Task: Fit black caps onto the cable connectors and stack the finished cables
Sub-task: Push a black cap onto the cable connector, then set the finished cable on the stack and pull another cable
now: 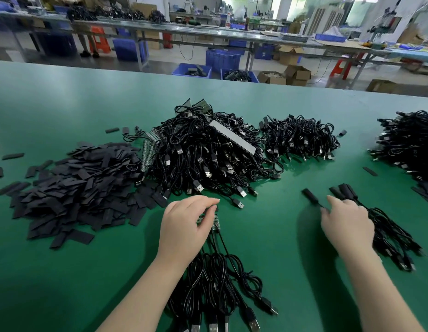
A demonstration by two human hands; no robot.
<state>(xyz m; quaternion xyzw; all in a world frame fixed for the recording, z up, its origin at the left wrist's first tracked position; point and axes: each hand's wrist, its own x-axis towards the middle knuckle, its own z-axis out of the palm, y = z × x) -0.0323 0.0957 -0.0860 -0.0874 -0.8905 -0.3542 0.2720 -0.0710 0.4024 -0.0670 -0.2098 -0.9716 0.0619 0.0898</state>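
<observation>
At lower centre, the left hand curls its grip around small green circuit-board connectors of a cable bundle. At lower right, the right hand rests relaxed on capped cables. Black caps heap at left on the green counter.

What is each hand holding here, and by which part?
Left hand grips a bunch of cables at their green circuit-board ends. Right hand rests on capped cables; any grip cannot be told.

Our left hand pinches small green boards at six o'clock. Our right hand rests on capped cables at four o'clock.
</observation>
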